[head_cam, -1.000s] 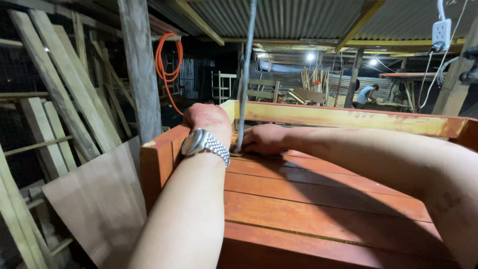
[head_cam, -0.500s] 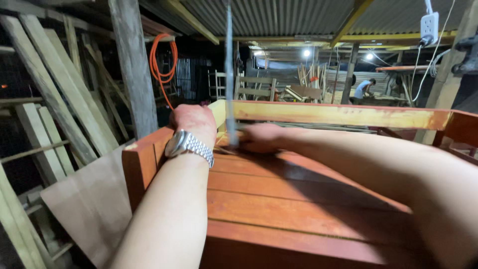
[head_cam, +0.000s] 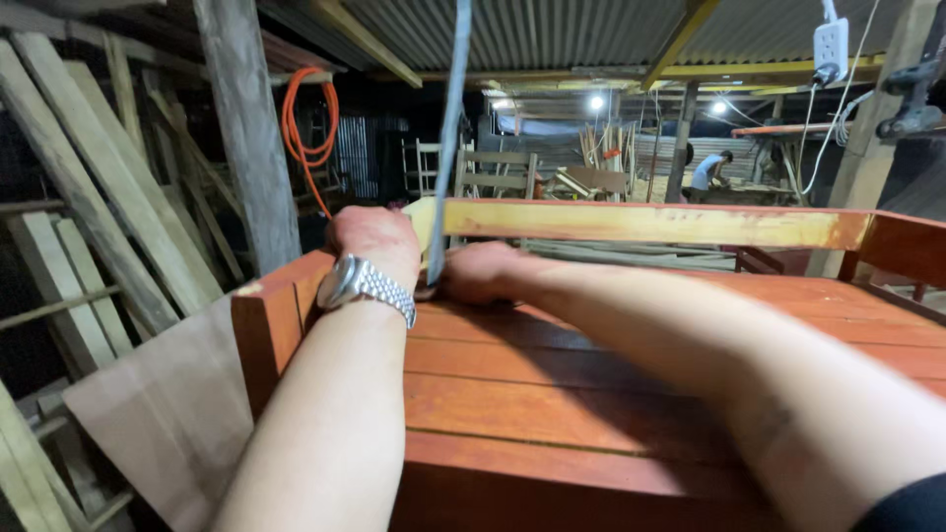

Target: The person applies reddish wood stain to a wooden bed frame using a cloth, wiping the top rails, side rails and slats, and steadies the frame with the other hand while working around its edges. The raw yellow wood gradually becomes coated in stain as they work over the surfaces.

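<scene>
Left hand [head_cam: 372, 236] and right hand [head_cam: 480, 273] flank the upright metal strip [head_cam: 445, 148]; long axis toward 12 o'clock. Finger grip hidden, cannot tell. Right hand nearer.

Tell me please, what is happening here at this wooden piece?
A person leans over a red-brown slatted wooden panel in a timber workshop. The left hand, with a metal wristwatch on its wrist, and the right hand meet at the far corner, around the lower end of a thin grey strip that rises to the roof. A pale yellow rail runs along the far edge. Another person works in the background.
</scene>
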